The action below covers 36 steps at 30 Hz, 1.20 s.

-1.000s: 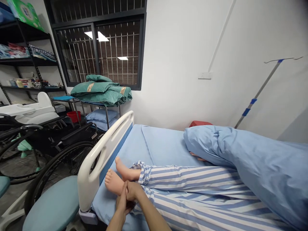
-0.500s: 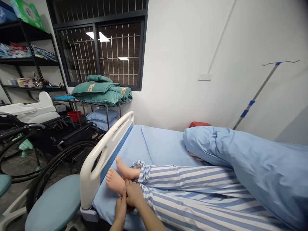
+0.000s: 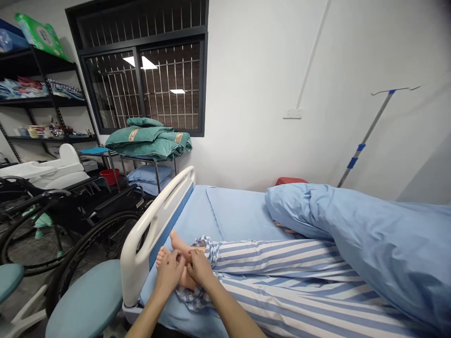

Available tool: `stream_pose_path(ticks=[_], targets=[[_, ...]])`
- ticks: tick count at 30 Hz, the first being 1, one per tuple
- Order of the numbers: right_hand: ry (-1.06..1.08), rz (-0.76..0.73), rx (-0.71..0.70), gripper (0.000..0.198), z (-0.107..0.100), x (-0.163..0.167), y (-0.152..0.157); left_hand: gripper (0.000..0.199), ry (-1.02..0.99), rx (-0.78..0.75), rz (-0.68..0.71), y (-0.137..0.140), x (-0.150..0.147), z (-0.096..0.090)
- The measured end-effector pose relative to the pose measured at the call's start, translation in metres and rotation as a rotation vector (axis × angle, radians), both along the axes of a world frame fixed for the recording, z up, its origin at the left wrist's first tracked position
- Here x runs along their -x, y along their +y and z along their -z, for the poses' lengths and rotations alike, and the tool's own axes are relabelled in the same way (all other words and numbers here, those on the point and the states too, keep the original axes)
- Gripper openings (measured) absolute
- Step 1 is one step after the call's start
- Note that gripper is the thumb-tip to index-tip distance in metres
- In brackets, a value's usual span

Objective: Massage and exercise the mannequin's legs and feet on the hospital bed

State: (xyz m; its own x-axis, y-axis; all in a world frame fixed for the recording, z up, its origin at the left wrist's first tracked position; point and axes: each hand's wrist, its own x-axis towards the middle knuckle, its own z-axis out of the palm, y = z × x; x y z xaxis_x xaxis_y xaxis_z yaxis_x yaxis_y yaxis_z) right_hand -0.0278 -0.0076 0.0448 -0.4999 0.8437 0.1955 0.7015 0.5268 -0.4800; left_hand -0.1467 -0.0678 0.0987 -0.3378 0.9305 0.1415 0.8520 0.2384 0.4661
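Two bare feet (image 3: pixel 179 242) poke out of blue-and-white striped trousers (image 3: pixel 268 253) at the foot of the bed. My left hand (image 3: pixel 171 270) lies over the near foot, its fingers curled just below the toes. Beside it my right hand (image 3: pixel 200 268) has bent fingers against the ankle of the far foot, thumb pointing toward my left hand. The near ankle (image 3: pixel 187 279) shows below and between my hands. Under the near leg, the trouser cuff (image 3: pixel 193 299) is bunched. Where my fingertips press is partly hidden.
A white footboard (image 3: pixel 132 253) rises left of the feet. A light-blue quilt (image 3: pixel 352 225) covers the upper body on the right. A teal stool (image 3: pixel 86 300) and a wheelchair (image 3: pixel 102 220) stand left of the bed. An IV pole (image 3: pixel 366 136) leans at the far right.
My hands were together on the near ankle. My left hand has moved up onto the near foot, and my right hand has shifted up toward the far ankle. The view has tilted slightly.
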Motion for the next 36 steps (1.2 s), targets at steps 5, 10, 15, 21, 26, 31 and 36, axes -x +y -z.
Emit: stream_pose_path(ticks=[5, 10, 15, 21, 26, 31, 36], targets=[[-0.134, 0.02, -0.037, 0.037, 0.005, 0.008, 0.02, 0.036, 0.353, -0.198, 0.091, 0.047, 0.021, -0.012], [-0.228, 0.073, -0.013, 0.042, 0.02, 0.02, 0.039, 0.038, 0.523, 0.091, 0.141, 0.086, 0.038, -0.001], [-0.318, 0.051, 0.064, 0.054, 0.03, 0.029, 0.061, 0.03, 0.648, 0.258, 0.206, 0.111, 0.04, -0.008], [-0.316, 0.045, 0.085, 0.061, 0.036, 0.03, 0.068, 0.028, 0.687, 0.405, 0.222, 0.143, 0.03, -0.005], [-0.313, 0.076, 0.085, 0.057, 0.037, 0.031, 0.064, 0.023, 0.671, 0.479, 0.21, 0.15, 0.023, 0.002], [-0.293, 0.092, 0.044, 0.055, 0.044, 0.033, 0.064, 0.03, 0.617, 0.404, 0.215, 0.143, 0.029, 0.003], [-0.294, 0.09, 0.037, 0.06, 0.052, 0.033, 0.067, 0.033, 0.523, 0.354, 0.192, 0.14, 0.04, 0.006]])
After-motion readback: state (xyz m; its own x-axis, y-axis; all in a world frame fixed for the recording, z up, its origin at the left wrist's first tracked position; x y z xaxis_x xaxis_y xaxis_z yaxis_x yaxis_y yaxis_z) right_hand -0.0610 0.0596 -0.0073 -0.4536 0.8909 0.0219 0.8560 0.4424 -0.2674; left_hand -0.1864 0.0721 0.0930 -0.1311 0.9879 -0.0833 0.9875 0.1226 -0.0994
